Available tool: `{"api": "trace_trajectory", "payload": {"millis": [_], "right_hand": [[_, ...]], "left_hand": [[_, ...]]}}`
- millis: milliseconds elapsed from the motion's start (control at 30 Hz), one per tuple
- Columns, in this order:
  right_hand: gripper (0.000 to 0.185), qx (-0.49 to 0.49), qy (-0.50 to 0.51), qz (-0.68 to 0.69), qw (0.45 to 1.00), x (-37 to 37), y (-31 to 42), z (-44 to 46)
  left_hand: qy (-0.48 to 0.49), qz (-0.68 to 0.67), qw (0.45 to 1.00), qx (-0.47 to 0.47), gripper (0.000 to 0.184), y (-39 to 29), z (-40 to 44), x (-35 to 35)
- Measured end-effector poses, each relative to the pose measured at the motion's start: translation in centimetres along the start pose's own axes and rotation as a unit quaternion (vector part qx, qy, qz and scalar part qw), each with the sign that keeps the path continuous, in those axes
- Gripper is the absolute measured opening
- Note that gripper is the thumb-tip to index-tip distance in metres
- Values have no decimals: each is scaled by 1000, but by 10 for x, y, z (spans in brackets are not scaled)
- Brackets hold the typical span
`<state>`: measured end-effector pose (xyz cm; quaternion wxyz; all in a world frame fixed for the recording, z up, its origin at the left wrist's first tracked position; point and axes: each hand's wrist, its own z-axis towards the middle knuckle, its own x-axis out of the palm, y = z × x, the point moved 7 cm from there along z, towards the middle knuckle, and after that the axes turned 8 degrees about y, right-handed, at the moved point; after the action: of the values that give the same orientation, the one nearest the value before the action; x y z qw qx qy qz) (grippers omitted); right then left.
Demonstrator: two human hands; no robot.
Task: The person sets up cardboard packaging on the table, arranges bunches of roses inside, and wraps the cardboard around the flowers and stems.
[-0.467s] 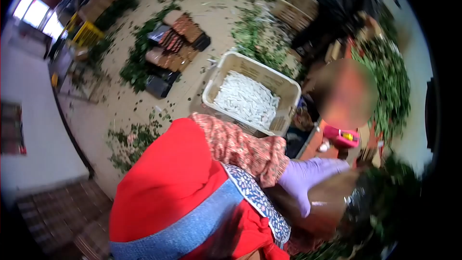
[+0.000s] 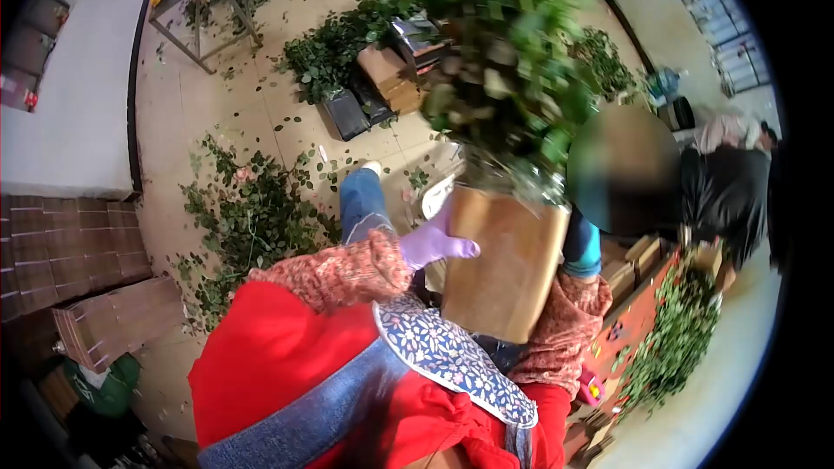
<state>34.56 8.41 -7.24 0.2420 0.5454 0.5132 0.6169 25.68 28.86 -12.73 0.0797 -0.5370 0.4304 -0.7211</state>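
Observation:
A bunch of leafy stems [image 2: 508,61] in a brown cardboard wrap [image 2: 499,269] is held up in front of my body, leaves pointing away from me. Clear film shows at the top of the wrap. My left hand [image 2: 439,239], in a purple glove, grips the wrap's left side with the thumb across its front. On the right side is my right hand [image 2: 584,247], in a blue-teal glove; its fingers are hidden behind the bunch and a blurred patch. The leaves are smeared by motion.
Wrapped bunches [image 2: 391,78] lie on the floor ahead, near loose leafy cuttings [image 2: 252,217]. Part of a pale basket [image 2: 437,198] shows behind the bunch. A red-topped table [image 2: 630,339] with greenery stands right, beside a person in dark clothes [image 2: 730,200]. Cardboard stacks [image 2: 74,243] stand left.
The brown-wrapped bunch has come up from the lower right to in front of me. My left hand, spread on it before, now grips its side. My right hand has come into view; the view has turned.

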Motion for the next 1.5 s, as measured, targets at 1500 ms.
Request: {"api": "trace_trajectory", "payload": {"millis": [1500], "right_hand": [[32, 303, -530, -72, 789, -15, -422, -210]], "left_hand": [[529, 608, 218, -550, 26, 154, -19, -544]]}}
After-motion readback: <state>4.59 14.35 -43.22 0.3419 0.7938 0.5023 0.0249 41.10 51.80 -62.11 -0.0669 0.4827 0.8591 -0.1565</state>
